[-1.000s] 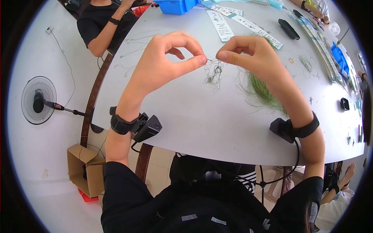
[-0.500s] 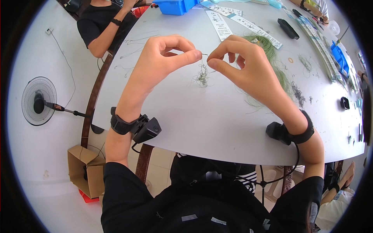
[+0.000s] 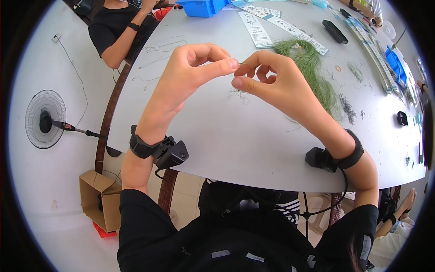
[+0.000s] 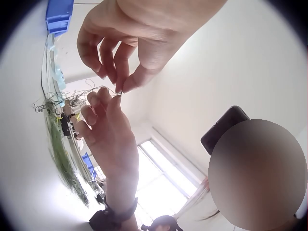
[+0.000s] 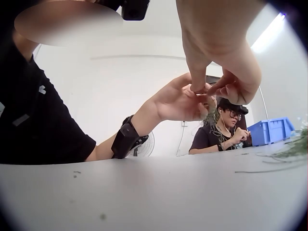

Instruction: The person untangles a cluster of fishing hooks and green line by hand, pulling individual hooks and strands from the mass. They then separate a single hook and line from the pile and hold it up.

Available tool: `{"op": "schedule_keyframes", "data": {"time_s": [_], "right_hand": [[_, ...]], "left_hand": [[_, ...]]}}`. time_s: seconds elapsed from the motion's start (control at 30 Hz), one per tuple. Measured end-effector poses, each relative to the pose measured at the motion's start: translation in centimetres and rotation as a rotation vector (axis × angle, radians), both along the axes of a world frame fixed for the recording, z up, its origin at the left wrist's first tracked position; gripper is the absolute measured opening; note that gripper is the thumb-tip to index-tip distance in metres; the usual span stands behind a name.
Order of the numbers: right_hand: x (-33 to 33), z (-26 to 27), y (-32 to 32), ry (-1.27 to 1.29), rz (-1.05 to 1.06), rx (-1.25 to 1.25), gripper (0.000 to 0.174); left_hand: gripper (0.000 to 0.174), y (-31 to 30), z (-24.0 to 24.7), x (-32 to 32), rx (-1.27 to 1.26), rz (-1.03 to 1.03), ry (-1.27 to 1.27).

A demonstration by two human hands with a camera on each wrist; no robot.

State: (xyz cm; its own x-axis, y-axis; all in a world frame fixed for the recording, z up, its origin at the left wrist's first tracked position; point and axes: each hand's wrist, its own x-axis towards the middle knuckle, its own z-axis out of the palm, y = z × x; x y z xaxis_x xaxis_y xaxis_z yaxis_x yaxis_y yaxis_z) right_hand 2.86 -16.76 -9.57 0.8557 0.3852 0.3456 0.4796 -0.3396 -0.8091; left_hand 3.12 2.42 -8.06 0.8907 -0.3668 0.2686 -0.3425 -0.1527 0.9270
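Observation:
My left hand is raised over the table and pinches a thin dark piece of line between thumb and forefinger. My right hand meets it from the other side, thumb and forefinger closed on the thin line right at the left fingertips. A loose tangle of thin dark-green line trails from the fingers, mostly hidden behind the right hand in the head view. Beyond the right hand, a long bundle of fine green strands lies on the table.
Printed card strips lie at the back beside a blue bin. Separate thin lines are spread at the left. On the right are a black case, a small tangle and dark scraps. Another person sits across.
My right hand has moved left and slightly down, uncovering more of the green bundle. Its fingertips now cover most of the hanging tangle. The left hand has lowered slightly, still pinching.

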Motion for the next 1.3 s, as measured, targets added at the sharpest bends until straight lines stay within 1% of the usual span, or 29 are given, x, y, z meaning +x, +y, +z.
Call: {"op": "schedule_keyframes", "data": {"time_s": [0.1,0.2,0.23,0.33,0.37,0.47,0.5,0.67,0.77,0.87,1.03,1.13,1.27,1.3], "right_hand": [[0.3,0.1,-0.3,0.01,-0.023,0.025,0.02],[0.8,0.7,-0.7,-0.083,-0.046,0.06,0.019],[0.7,1.3,-1.0,-0.082,-0.041,-0.007,0.017],[1.0,2.6,-2.2,-0.03,0.134,-0.259,0.017],[0.9,3.2,-2.6,0.023,0.217,-0.407,0.017],[1.4,3.4,-3.2,-0.059,0.168,-0.348,0.017],[1.3,3.5,-3.0,-0.132,0.09,-0.303,0.018],[0.5,3.1,-1.2,-0.093,0.176,-0.137,0.017],[0.5,2.7,-1.0,-0.084,0.232,-0.041,0.019],[0.8,3.4,-1.7,-0.112,0.213,-0.045,0.02],[1.5,4.4,-3.2,-0.126,0.202,-0.001,0.021],[1.6,4.7,-3.5,-0.132,0.223,-0.042,0.019],[1.5,4.9,-3.6,-0.187,0.198,-0.198,0.016],[1.5,4.8,-3.5,-0.194,0.194,-0.223,0.015]], "left_hand": [[0.018,0.0,-0.1,0.0,0.026,0.019,-0.023],[0.019,0.4,0.2,-0.1,0.057,0.058,-0.044],[0.019,0.6,0.2,0.1,0.063,0.066,-0.055],[0.021,1.3,0.1,0.5,0.046,0.083,-0.043],[0.021,1.4,0.1,0.6,0.034,0.085,-0.032],[0.022,1.1,0.2,0.4,-0.036,0.062,-0.026],[0.022,1.0,0.2,0.3,-0.032,0.045,-0.033],[0.02,0.3,0.3,0.0,-0.025,-0.048,-0.077],[0.02,0.4,0.3,0.3,-0.002,-0.102,-0.062],[0.023,0.6,0.2,0.5,-0.08,-0.134,0.01],[0.026,1.0,0.2,0.9,-0.269,-0.295,0.166],[0.027,0.8,0.2,0.9,-0.382,-0.369,0.238],[0.024,1.1,-0.1,1.1,-0.565,-0.41,0.262],[0.021,1.6,-0.4,1.6,-0.623,-0.478,0.265]]}}
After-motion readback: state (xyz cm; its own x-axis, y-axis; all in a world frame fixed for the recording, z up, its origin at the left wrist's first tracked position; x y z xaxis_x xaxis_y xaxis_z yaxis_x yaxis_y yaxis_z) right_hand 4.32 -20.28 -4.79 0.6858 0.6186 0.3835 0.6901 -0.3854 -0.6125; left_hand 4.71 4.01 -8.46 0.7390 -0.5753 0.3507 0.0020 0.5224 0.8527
